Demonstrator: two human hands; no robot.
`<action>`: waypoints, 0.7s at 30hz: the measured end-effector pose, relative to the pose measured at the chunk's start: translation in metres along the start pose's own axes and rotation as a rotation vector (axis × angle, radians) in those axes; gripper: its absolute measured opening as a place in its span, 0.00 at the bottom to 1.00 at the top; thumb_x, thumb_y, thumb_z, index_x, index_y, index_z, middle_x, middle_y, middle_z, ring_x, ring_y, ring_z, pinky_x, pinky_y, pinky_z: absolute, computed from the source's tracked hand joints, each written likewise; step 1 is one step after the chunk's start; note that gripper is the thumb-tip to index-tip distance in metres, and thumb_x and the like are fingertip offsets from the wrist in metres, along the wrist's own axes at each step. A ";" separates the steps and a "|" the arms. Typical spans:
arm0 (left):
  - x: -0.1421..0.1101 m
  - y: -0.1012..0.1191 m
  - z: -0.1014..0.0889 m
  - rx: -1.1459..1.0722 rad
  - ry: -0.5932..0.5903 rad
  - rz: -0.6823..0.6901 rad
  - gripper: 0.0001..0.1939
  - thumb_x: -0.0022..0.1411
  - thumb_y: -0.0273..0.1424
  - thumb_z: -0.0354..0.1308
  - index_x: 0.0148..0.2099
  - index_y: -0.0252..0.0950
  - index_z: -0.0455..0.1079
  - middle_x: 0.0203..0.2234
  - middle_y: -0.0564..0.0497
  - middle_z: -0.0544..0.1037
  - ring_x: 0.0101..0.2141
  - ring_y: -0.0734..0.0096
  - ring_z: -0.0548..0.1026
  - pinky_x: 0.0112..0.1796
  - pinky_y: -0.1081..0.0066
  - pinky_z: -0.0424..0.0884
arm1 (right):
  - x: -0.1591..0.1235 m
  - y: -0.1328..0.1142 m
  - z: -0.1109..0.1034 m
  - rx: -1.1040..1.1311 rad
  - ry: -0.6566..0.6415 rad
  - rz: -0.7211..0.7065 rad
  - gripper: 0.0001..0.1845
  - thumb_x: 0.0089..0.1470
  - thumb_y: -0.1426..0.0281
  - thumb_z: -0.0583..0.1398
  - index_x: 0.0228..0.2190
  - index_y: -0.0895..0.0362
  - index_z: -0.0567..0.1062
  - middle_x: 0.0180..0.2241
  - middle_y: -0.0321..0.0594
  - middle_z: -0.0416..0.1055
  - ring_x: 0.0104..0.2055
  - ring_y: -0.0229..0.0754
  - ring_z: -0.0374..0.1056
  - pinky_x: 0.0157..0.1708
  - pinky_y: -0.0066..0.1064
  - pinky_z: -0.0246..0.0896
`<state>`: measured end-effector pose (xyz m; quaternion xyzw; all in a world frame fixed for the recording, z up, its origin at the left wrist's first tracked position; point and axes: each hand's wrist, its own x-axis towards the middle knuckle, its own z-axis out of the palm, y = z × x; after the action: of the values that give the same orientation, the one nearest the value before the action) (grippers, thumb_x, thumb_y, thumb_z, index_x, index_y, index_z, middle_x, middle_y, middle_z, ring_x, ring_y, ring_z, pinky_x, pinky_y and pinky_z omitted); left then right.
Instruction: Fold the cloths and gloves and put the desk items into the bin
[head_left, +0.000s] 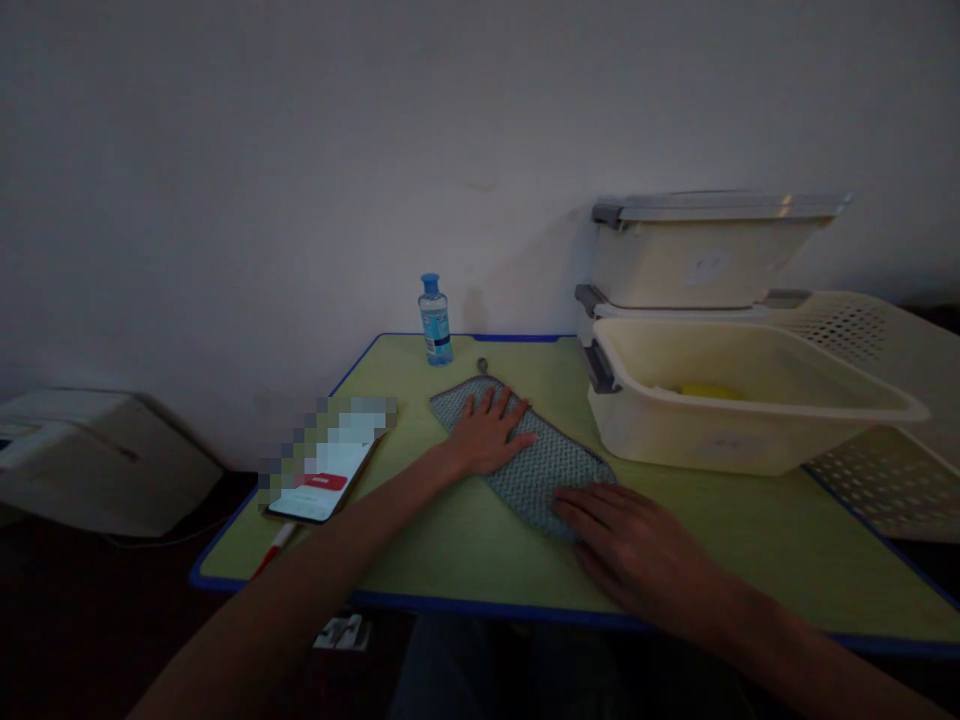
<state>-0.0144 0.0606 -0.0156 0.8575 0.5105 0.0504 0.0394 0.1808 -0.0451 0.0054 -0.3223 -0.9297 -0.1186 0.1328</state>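
A grey-green textured cloth [544, 465] lies aslant on the table, with dark edging and a small loop [482, 366] at its far end. It appears folded. My left hand [487, 435] rests flat on the far half of the cloth, fingers spread. On its near right end lies my right hand [630, 535], fingers stretched out over the edge and nothing visibly gripped. Part of the cloth is hidden beneath both hands.
Behind the cloth stands a clear bottle [436, 325] with a blue cap. A lit phone [322, 480] lies at left near a red-and-white pen-like object [274, 550]. At right are an open cream bin [697, 440], a lidded bin [675, 260] and a perforated basket [892, 340]. The table [450, 570] has blue edging.
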 end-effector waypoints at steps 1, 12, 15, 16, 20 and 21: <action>0.000 0.000 0.000 0.001 0.001 0.004 0.35 0.60 0.53 0.29 0.64 0.39 0.43 0.63 0.41 0.44 0.61 0.45 0.43 0.54 0.43 0.43 | -0.001 0.005 0.000 -0.012 0.006 -0.018 0.17 0.48 0.79 0.52 0.40 0.60 0.72 0.39 0.46 0.74 0.40 0.44 0.70 0.41 0.38 0.66; -0.005 0.000 -0.002 0.025 -0.011 0.078 0.35 0.61 0.53 0.30 0.64 0.40 0.42 0.62 0.40 0.44 0.61 0.46 0.43 0.55 0.46 0.43 | -0.013 0.029 0.001 -0.062 0.030 -0.155 0.21 0.51 0.84 0.46 0.40 0.60 0.73 0.41 0.45 0.74 0.41 0.41 0.71 0.40 0.36 0.68; -0.017 0.005 -0.003 0.036 -0.009 0.134 0.35 0.60 0.53 0.31 0.64 0.41 0.42 0.63 0.42 0.45 0.61 0.48 0.43 0.55 0.48 0.44 | -0.017 0.017 -0.009 0.034 0.022 -0.192 0.22 0.53 0.83 0.45 0.41 0.58 0.73 0.40 0.43 0.75 0.40 0.40 0.71 0.41 0.35 0.67; -0.022 0.007 -0.003 0.036 -0.009 0.153 0.35 0.60 0.53 0.31 0.64 0.42 0.42 0.63 0.42 0.44 0.61 0.49 0.43 0.55 0.48 0.44 | -0.019 0.013 -0.014 0.069 0.031 -0.200 0.21 0.53 0.82 0.45 0.41 0.57 0.73 0.38 0.43 0.76 0.39 0.39 0.71 0.41 0.34 0.67; -0.050 0.022 -0.002 0.013 -0.006 0.221 0.35 0.60 0.54 0.33 0.64 0.42 0.42 0.63 0.42 0.44 0.61 0.50 0.41 0.56 0.48 0.43 | -0.021 -0.004 -0.031 0.192 0.012 -0.182 0.18 0.57 0.78 0.47 0.36 0.53 0.74 0.30 0.40 0.76 0.33 0.37 0.71 0.35 0.30 0.67; -0.057 0.026 -0.003 -0.002 -0.009 0.234 0.35 0.60 0.54 0.33 0.64 0.43 0.42 0.63 0.43 0.44 0.61 0.50 0.41 0.56 0.48 0.43 | -0.020 -0.007 -0.035 0.202 0.015 -0.176 0.18 0.58 0.76 0.47 0.34 0.52 0.75 0.28 0.39 0.75 0.31 0.37 0.70 0.33 0.28 0.66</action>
<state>-0.0188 -0.0015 -0.0122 0.9114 0.4068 0.0512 0.0362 0.1980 -0.0725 0.0309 -0.2237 -0.9606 -0.0379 0.1604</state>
